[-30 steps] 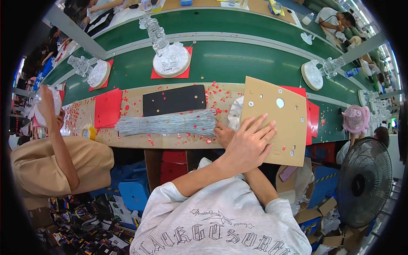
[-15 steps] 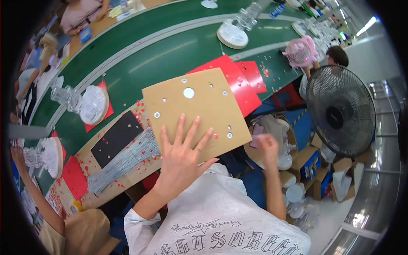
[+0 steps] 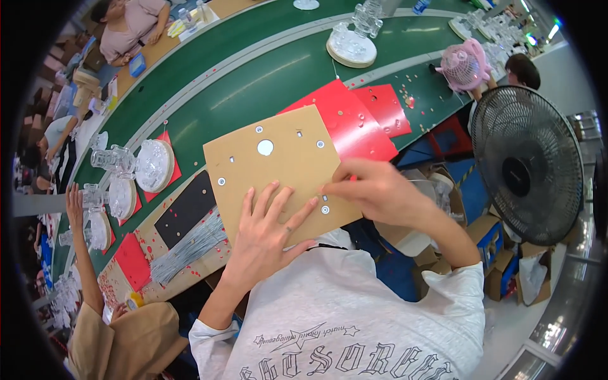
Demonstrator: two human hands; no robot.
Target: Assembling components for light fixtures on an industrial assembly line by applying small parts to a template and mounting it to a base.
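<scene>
- Right hand (image 3: 383,190) swung in over lower right corner of tan square holed board (image 3: 278,171); fingers curled, can't tell if gripping.
- Left hand (image 3: 269,231) flat on board's lower part, fingers spread apart.
- Board across near edge of brown desk (image 3: 190,272), beside glossy red sheets (image 3: 345,123).

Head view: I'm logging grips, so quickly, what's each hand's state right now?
Left hand: open, fingers spread on the flat, four-sided tan board, apparently fibreboard.
Right hand: fingers curled over the board; whether closed on anything, cannot tell.
</scene>
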